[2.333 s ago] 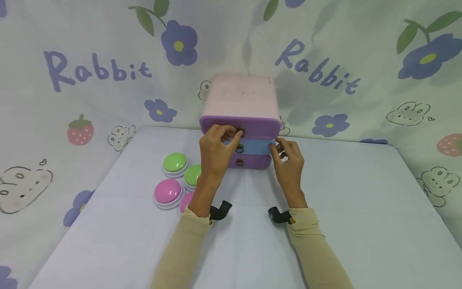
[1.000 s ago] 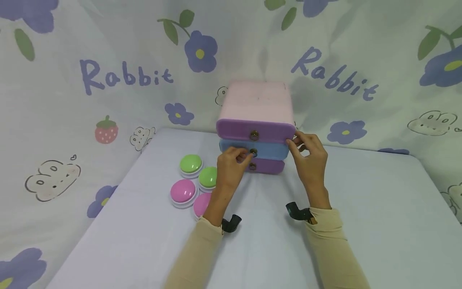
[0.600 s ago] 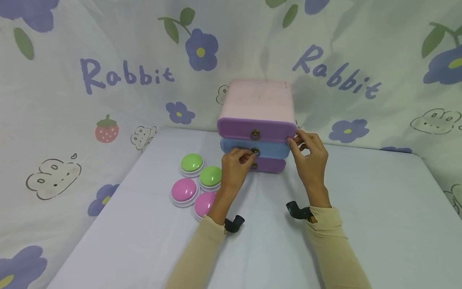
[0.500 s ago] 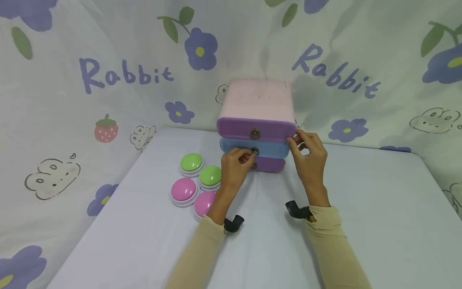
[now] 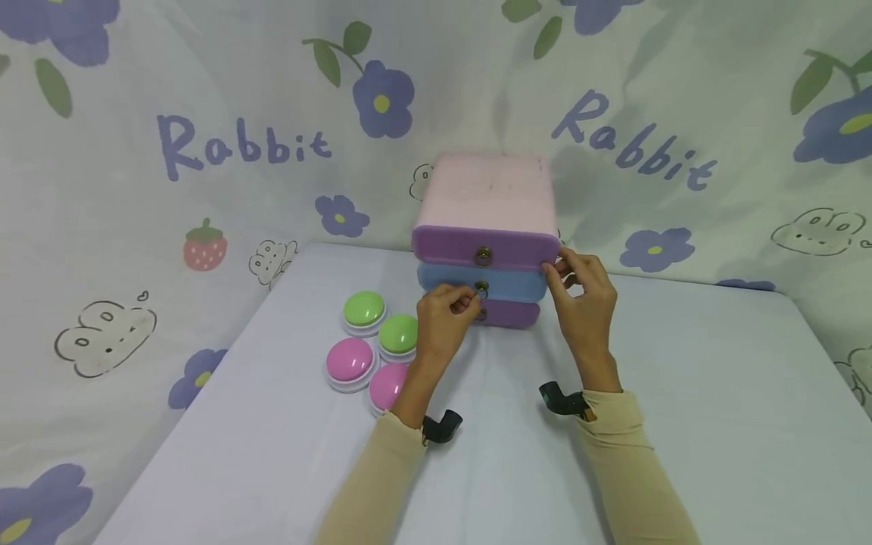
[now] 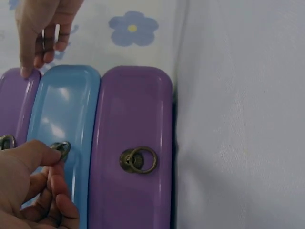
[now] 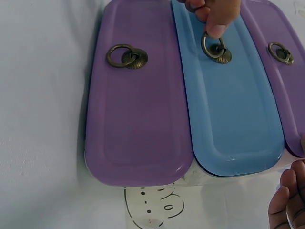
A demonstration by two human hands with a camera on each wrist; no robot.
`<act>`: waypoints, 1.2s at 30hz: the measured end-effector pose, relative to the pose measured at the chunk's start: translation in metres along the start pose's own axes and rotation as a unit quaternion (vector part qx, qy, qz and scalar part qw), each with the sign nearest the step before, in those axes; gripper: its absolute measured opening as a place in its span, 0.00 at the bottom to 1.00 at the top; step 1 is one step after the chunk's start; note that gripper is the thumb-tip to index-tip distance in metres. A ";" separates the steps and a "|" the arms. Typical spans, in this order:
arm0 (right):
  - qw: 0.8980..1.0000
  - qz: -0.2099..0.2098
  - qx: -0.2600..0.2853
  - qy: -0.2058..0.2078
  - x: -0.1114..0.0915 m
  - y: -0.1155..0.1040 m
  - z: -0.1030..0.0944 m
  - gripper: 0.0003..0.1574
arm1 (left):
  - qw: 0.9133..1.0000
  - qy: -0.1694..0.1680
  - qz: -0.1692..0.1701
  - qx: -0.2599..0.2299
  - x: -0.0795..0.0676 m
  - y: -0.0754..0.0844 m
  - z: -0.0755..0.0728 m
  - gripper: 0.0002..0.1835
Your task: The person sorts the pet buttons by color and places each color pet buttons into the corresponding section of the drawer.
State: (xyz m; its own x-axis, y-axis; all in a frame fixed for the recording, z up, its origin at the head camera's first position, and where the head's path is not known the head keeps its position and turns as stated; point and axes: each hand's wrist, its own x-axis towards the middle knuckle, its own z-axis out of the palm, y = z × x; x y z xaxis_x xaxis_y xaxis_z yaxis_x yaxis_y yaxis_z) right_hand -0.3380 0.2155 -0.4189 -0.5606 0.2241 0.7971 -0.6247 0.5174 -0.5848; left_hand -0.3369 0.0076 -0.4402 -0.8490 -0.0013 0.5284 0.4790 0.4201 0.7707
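A pink cabinet (image 5: 489,189) with three drawers stands at the back of the table. My left hand (image 5: 441,322) pinches the brass ring pull (image 7: 206,46) of the blue middle drawer (image 7: 233,114) between thumb and forefinger. That drawer's front sits level with its neighbours. At the right end of the purple top drawer (image 5: 450,246), my right hand (image 5: 587,299) holds the cabinet's edge, thumb on the front corner and the other fingers along the side. The purple bottom drawer (image 6: 133,109) has its own brass ring (image 6: 143,160), which hangs untouched.
Left of the cabinet are two green domed buttons (image 5: 364,309) and two pink ones (image 5: 350,359) on white bases; my left forearm partly covers the nearer pink one. A patterned cloth (image 5: 238,68) hangs behind the white table (image 5: 681,424).
My left hand has moved from the top drawer's ring down to the blue drawer's ring. My right hand has risen from the blue drawer's end to the top drawer's corner. The view has shifted.
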 end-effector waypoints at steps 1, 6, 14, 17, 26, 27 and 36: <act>1.000 0.000 -0.002 0.000 -0.001 0.001 0.000 0.20 | 1.000 0.000 0.000 -0.001 0.000 0.000 0.000 0.04; 1.000 -0.004 -0.003 0.000 -0.001 0.002 0.001 0.20 | 1.000 0.000 0.004 0.006 0.000 -0.001 0.000 0.04; 1.000 -0.012 -0.001 0.010 0.003 -0.001 0.001 0.20 | 1.000 0.011 0.019 0.022 -0.005 0.003 -0.004 0.02; 1.000 -0.006 -0.004 0.006 0.003 -0.001 0.001 0.20 | 0.999 0.009 0.022 0.024 -0.007 0.007 -0.006 0.02; 1.000 0.013 -0.001 -0.001 -0.001 0.000 0.001 0.20 | 1.000 0.002 0.003 0.026 -0.020 0.011 -0.013 0.02; 1.000 0.012 -0.003 -0.002 -0.001 -0.001 0.000 0.20 | 1.000 0.002 0.004 0.026 -0.021 0.012 -0.014 0.02; 1.000 0.024 0.005 0.007 -0.001 0.000 0.003 0.21 | 1.000 -0.002 0.000 0.025 -0.030 0.014 -0.019 0.02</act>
State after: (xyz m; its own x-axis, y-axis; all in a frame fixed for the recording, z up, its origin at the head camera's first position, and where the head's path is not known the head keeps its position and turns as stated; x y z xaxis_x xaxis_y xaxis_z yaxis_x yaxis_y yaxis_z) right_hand -0.3393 0.2125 -0.4197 -0.5821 0.2605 0.7703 -0.6024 0.4981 -0.6237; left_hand -0.3008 -0.0035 -0.4384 -0.8496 0.0029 0.5275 0.4684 0.4641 0.7518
